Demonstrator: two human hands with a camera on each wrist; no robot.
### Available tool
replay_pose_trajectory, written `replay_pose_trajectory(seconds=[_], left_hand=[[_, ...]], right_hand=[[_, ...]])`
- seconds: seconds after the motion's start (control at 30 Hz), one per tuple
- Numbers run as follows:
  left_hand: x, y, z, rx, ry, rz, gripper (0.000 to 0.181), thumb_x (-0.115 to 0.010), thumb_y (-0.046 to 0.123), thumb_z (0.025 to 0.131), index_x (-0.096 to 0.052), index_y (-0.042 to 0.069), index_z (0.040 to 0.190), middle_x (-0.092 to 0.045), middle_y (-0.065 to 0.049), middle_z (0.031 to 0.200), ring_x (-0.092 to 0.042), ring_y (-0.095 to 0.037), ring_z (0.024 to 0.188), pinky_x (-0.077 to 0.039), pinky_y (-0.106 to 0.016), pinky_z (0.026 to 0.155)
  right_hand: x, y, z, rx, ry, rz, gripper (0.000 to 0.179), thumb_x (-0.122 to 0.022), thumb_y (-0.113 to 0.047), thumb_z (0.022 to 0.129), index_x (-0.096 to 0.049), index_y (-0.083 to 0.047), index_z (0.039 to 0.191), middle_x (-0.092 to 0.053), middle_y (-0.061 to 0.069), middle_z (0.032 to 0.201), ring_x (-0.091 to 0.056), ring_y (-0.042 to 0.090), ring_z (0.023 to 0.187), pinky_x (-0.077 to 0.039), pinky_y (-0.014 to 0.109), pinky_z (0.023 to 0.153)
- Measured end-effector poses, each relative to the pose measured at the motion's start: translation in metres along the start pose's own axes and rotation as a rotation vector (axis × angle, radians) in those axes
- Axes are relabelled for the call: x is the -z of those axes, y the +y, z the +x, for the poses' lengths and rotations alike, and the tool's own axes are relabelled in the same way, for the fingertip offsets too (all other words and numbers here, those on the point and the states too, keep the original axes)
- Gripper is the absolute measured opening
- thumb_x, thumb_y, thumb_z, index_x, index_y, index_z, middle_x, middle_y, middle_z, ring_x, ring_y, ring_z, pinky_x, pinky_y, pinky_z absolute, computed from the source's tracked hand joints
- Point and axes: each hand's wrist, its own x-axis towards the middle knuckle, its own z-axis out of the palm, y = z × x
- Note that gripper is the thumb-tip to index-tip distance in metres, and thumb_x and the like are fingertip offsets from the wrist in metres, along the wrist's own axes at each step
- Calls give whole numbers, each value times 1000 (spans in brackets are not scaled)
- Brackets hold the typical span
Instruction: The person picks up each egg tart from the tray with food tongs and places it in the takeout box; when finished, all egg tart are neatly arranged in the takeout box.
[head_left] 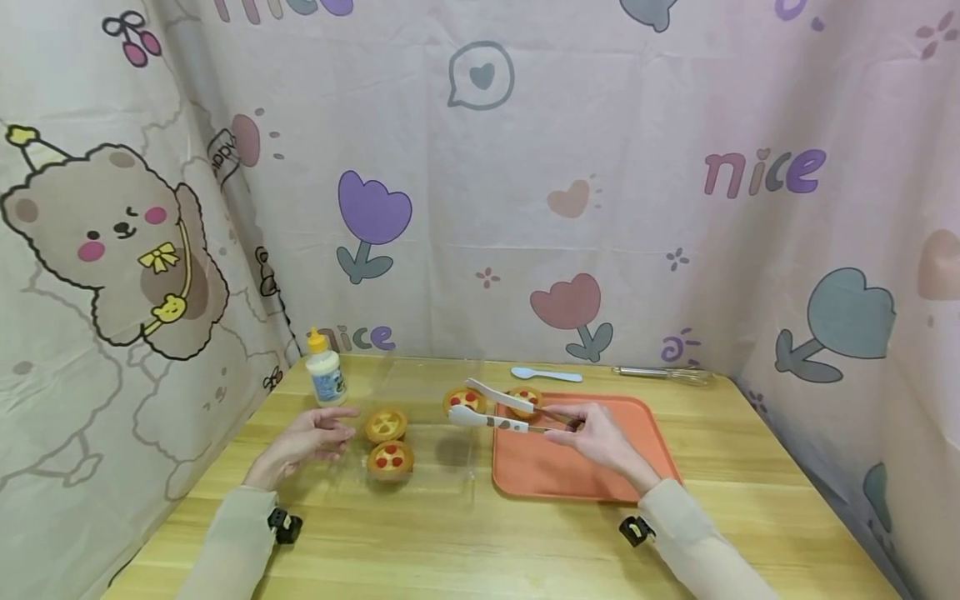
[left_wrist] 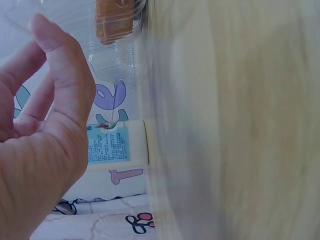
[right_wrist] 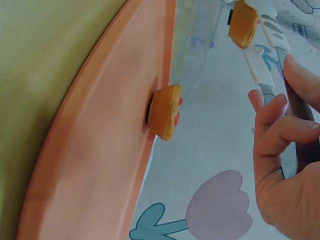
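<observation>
My right hand (head_left: 596,437) holds a pair of tongs (right_wrist: 262,67) with white tips and metal arms. Between the tips is a small tart (right_wrist: 243,25) with red topping, raised above the table. Another red-topped tart (right_wrist: 165,112) sits on the orange tray (head_left: 585,471). My left hand (head_left: 311,440), fingers loosely bent and holding nothing, is beside the left edge of a clear plastic container (head_left: 442,477); whether it touches the container I cannot tell. Inside the container are a yellow-topped tart (head_left: 386,425) and a red-topped tart (head_left: 390,458).
A white bottle with a yellow cap (head_left: 326,375) stands at the back left. Along the back edge lie a light blue spoon-like utensil (head_left: 546,375) and a whisk (head_left: 663,374). A printed curtain (head_left: 480,208) hangs behind the wooden table (head_left: 495,550).
</observation>
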Motion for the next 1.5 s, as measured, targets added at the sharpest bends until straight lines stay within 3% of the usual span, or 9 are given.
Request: replay_pose_trajectory(seconds=[0.2, 0.4, 0.63, 0.73, 0.87, 1.07, 1.3, 1.37, 1.5], left_hand=[[2, 1, 0, 2, -9, -1, 66, -63, 13, 96, -28, -9, 148, -65, -6, 93, -64, -14, 79, -59, -28, 67], [0, 0, 1, 15, 3, -2, 66, -64, 13, 95, -29, -8, 148, -65, -6, 93, -64, -14, 79, -58, -28, 68], [0, -1, 0, 9, -1, -10, 65, -63, 13, 96, -29, -9, 148, -66, -4, 93, -63, -13, 77, -58, -27, 66], [0, -1, 0, 6, -3, -13, 65, -63, 13, 96, -29, -8, 147, -66, -3, 93, -63, -13, 77, -58, -27, 66], [0, 0, -1, 11, 7, -11, 66, -64, 14, 96, -30, -8, 147, -65, -3, 92, -63, -13, 77, -58, -27, 65], [0, 0, 0, 17, 9, -14, 65, -64, 15, 95, -31, -7, 147, -65, -3, 93, -63, -13, 77, -58, -27, 65], [0, 0, 1, 32, 18, -8, 66, -63, 13, 96, -29, -8, 148, -65, -6, 95, -63, -14, 78, -58, -27, 66], [0, 1, 2, 39, 22, -11, 66, -64, 14, 95, -30, -7, 148, -66, -6, 96, -63, -14, 78, -58, -27, 66], [0, 0, 1, 40, 20, -4, 66, -64, 14, 95, -30, -7, 148, -65, -6, 97, -63, -14, 79, -58, -28, 67]], right_hand=[[-7, -2, 3, 22, 6, 0, 44, -78, -33, 83, -69, -22, 124, -65, -1, 79, -45, 8, 58, -37, 21, 49], [-16, -2, 4, 21, 18, 18, 42, -79, -27, 83, -70, -22, 123, -57, 0, 67, -43, 7, 55, -34, 20, 45], [-23, -10, 8, 31, -1, 14, 41, -79, -31, 82, -70, -27, 122, -51, -1, 64, -36, 6, 51, -30, 19, 45], [-25, -13, 10, 48, -15, 19, 41, -79, -32, 83, -70, -29, 122, -60, 0, 74, -38, 6, 52, -32, 19, 45], [-30, -12, 14, 73, -43, 20, 38, -77, -30, 85, -70, -28, 123, -73, -1, 99, -41, 5, 54, -35, 19, 46], [-37, -14, 17, 64, -57, -20, 38, -76, -27, 86, -70, -21, 123, -73, -6, 104, -40, 5, 54, -34, 19, 46], [-40, -18, 24, 84, -66, -33, 40, -76, -29, 86, -70, -17, 124, -72, 6, 117, -45, 6, 57, -37, 19, 50], [-41, -19, 27, 105, -65, -61, 40, -76, -28, 86, -70, -16, 123, -72, 8, 113, -46, 6, 58, -39, 20, 51], [-44, -22, 33, 128, -89, -137, 38, -76, -28, 87, -71, -17, 122, -67, 5, 79, -40, 5, 53, -37, 20, 49]])
